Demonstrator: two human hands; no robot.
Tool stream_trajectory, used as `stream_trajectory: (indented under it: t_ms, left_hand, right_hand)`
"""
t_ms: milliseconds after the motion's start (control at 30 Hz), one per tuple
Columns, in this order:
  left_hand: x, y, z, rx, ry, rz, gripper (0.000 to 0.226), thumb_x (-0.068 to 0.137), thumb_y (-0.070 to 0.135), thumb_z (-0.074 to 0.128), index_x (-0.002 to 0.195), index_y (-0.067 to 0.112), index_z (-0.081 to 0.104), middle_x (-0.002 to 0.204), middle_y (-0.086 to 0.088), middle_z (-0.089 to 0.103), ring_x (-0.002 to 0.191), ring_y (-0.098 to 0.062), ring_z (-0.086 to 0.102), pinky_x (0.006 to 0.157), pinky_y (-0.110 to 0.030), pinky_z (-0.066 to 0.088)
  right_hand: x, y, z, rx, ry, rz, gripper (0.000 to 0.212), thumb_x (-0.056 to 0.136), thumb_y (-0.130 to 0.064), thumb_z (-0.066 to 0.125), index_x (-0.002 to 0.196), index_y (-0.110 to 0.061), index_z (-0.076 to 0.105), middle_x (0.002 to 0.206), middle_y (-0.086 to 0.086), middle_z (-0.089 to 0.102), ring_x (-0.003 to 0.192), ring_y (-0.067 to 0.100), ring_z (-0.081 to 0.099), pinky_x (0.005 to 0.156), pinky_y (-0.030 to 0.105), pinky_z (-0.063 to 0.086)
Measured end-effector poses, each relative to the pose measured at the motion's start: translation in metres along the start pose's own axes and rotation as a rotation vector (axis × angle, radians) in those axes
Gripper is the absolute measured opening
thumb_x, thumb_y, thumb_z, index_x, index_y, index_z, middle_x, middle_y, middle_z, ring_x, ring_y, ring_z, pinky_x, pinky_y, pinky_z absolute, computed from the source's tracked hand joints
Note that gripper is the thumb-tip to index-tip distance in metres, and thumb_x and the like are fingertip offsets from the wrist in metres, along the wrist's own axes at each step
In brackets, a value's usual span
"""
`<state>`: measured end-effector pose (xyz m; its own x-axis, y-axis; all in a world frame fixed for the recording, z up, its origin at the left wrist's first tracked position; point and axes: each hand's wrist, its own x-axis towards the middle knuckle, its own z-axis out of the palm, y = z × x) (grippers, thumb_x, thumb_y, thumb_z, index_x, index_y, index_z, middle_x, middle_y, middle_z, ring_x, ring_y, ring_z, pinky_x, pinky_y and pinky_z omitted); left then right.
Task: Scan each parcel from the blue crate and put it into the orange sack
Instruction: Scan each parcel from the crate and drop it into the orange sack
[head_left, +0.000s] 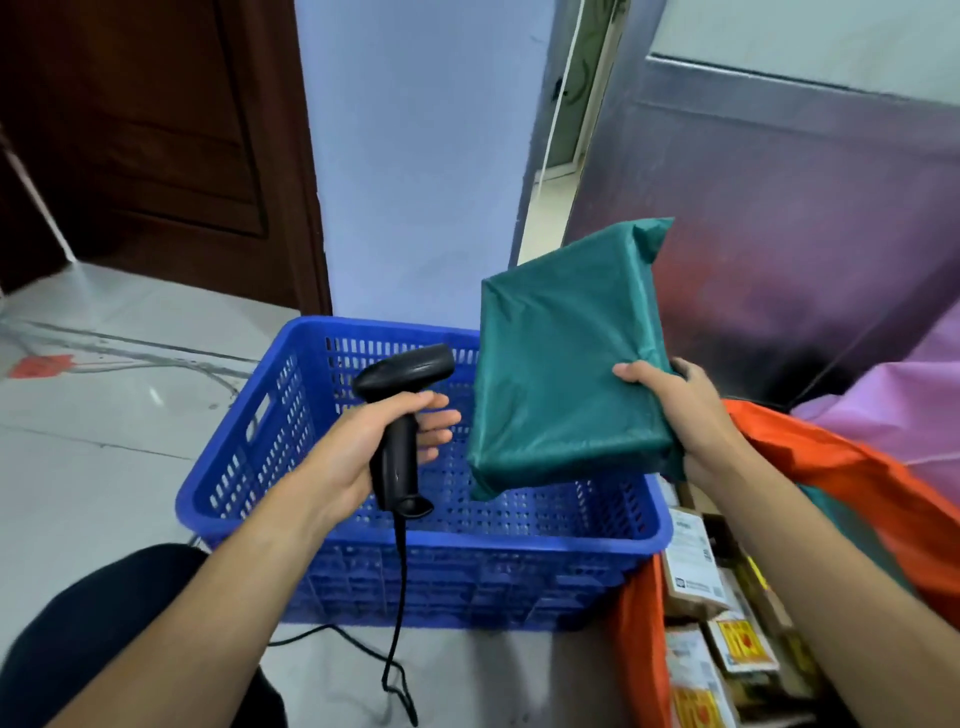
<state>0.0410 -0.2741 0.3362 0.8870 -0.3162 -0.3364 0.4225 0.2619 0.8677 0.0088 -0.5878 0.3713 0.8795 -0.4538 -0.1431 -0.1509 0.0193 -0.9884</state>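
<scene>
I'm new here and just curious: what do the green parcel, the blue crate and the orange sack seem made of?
The parcel: thin plastic film, probably a poly mailer; slightly glossy, creased and puckered at the corners. The crate: rigid moulded plastic, smooth, walls pierced by regular slots. The sack: limp sheet, likely plastic or coated fabric; it folds softly, weave not discernible.

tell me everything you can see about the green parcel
The flat rectangular parcel wrapped in dark green plastic film is held in the air above the blue perforated plastic crate, tilted with its far end raised. The film looks glossy, wrinkled and pulled tight, with loose flaps at the top and bottom corners. No label shows on the side facing the camera. Only the right hand touches it, thumb on top near its right edge.
</scene>
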Motion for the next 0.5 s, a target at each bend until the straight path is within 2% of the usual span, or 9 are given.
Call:
stream_trajectory:
  t_ms: [100, 267, 367, 433, 500]
  left_hand:
    - [-0.010, -0.009, 0.007, 0.032, 0.028, -0.002, 0.029, 0.099, 0.027, 0.064, 0.111, 0.004, 0.075, 0.116, -0.016, 0.078, 0.110, -0.028, 0.073, 0.104, -0.043, 0.052]
    - [-0.025, -0.018, 0.022, 0.072, 0.003, 0.040, 0.049, 0.076, 0.038, 0.074, 0.111, 0.004, 0.077, 0.122, -0.013, 0.077, 0.118, -0.028, 0.071, 0.108, -0.049, 0.051]
    - [-0.030, -0.033, 0.025, 0.030, -0.022, 0.033, 0.034, 0.083, 0.032, 0.071, 0.103, 0.005, 0.076, 0.128, -0.014, 0.074, 0.120, -0.032, 0.070, 0.112, -0.055, 0.047]
    - [-0.037, -0.042, 0.031, 0.018, -0.034, 0.007, 0.022, 0.094, 0.026, 0.066, 0.096, 0.006, 0.073, 0.128, -0.014, 0.074, 0.122, -0.035, 0.069, 0.114, -0.056, 0.046]
    - [-0.042, -0.051, 0.036, 0.015, -0.048, -0.013, 0.022, 0.097, 0.024, 0.065, 0.096, 0.003, 0.071, 0.126, -0.014, 0.075, 0.121, -0.037, 0.069, 0.113, -0.055, 0.046]
  right_hand:
    - [-0.019, -0.002, -0.025, 0.066, -0.015, 0.035, 0.065, 0.072, -0.024, 0.088, 0.129, -0.012, 0.060, 0.110, 0.010, 0.077, 0.088, 0.024, 0.078, 0.063, 0.033, 0.061]
    - [-0.046, 0.012, -0.055, 0.131, -0.038, 0.137, 0.093, 0.049, -0.039, 0.096, 0.132, -0.017, 0.062, 0.112, 0.012, 0.077, 0.098, 0.032, 0.077, 0.084, 0.049, 0.062]
    - [-0.060, 0.020, -0.065, 0.177, -0.036, 0.170, 0.106, 0.043, -0.044, 0.098, 0.137, -0.016, 0.058, 0.114, 0.012, 0.077, 0.100, 0.033, 0.076, 0.092, 0.053, 0.060]
    - [-0.069, 0.027, -0.071, 0.193, -0.023, 0.180, 0.104, 0.044, -0.044, 0.098, 0.136, -0.018, 0.058, 0.114, 0.011, 0.077, 0.101, 0.033, 0.076, 0.093, 0.055, 0.059]
    - [-0.079, 0.033, -0.075, 0.202, -0.020, 0.187, 0.097, 0.047, -0.042, 0.098, 0.132, -0.016, 0.061, 0.113, 0.012, 0.077, 0.101, 0.033, 0.076, 0.094, 0.056, 0.059]
